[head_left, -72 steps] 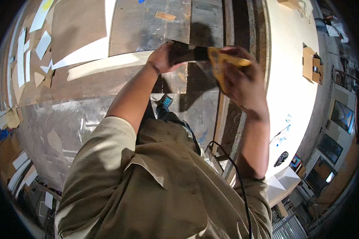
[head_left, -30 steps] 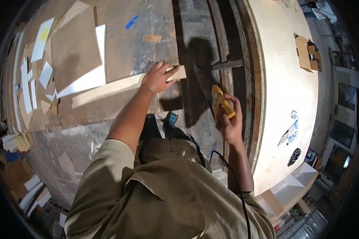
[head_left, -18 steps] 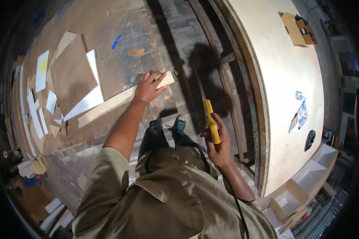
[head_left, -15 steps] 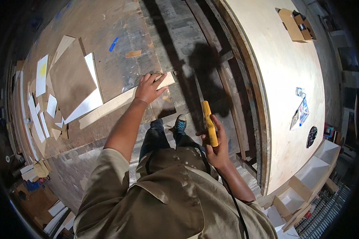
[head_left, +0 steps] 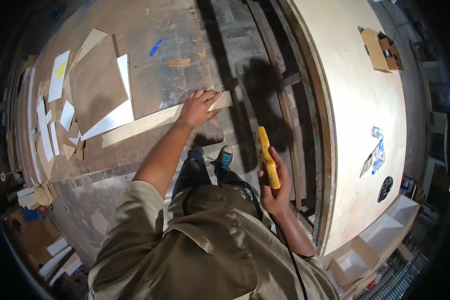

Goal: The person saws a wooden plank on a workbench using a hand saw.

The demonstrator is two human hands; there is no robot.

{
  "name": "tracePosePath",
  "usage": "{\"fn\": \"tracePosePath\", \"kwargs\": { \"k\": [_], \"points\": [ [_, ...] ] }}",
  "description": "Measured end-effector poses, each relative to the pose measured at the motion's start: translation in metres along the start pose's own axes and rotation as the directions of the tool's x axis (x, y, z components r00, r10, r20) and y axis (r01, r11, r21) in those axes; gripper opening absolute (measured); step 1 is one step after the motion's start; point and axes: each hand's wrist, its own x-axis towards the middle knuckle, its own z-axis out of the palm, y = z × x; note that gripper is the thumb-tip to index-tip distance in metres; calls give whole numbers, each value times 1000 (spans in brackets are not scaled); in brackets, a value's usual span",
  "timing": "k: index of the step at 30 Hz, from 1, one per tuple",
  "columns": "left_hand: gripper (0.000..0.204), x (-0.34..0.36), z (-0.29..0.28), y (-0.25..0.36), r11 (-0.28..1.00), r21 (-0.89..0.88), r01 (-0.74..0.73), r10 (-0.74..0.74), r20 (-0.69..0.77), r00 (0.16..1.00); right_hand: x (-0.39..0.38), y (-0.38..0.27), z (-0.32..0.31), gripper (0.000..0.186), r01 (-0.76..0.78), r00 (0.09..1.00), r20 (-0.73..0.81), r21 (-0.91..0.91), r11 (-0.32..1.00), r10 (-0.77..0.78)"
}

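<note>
My left hand (head_left: 199,107) lies flat with fingers spread on a pale wooden strip (head_left: 142,126), close to its right end. The strip rests on the brown worktable (head_left: 135,155), its end reaching past the table's edge. To the right, my right hand (head_left: 276,185) is wrapped round the yellow handle of a handsaw (head_left: 268,157), held upright away from the strip. The saw's thin blade shows edge-on as a faint line pointing away from me, hard to make out against the dark floor.
Brown and white board offcuts (head_left: 97,87) lie on the table's left. A small wood piece (head_left: 179,62) and blue scrap (head_left: 155,47) sit farther off. On the right, a pale panel (head_left: 355,110) holds a cardboard box (head_left: 377,50). White-lined box units (head_left: 385,225) stand at lower right.
The view has shifted slightly. My left hand stays flat on the strip, while the saw in my right hand sits a little closer to the strip's end.
</note>
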Motion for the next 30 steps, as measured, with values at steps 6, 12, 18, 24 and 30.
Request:
{"fn": "tracePosePath", "kwargs": {
  "k": [6,12,18,24,30],
  "points": [
    [59,-14,-16,0,991,-62,116,-116,0,993,-2,0,21,50,50,994,-86,-129,990,-61],
    [55,-23,-6,-7,998,-50,26,-28,-35,999,4,-3,39,58,131,989,-36,-252,959,-145],
    [53,-14,-6,0,999,-47,26,-25,16,1000,7,-3,44,49,91,991,-81,-186,978,-107],
    [56,-10,-6,-7,998,-58,39,-34,90,995,8,5,49,65,119,993,14,-230,966,-119],
    [58,-7,-9,-4,999,4,47,-47,116,992,5,1,54,63,80,997,19,-222,972,-78]
  ]
}}
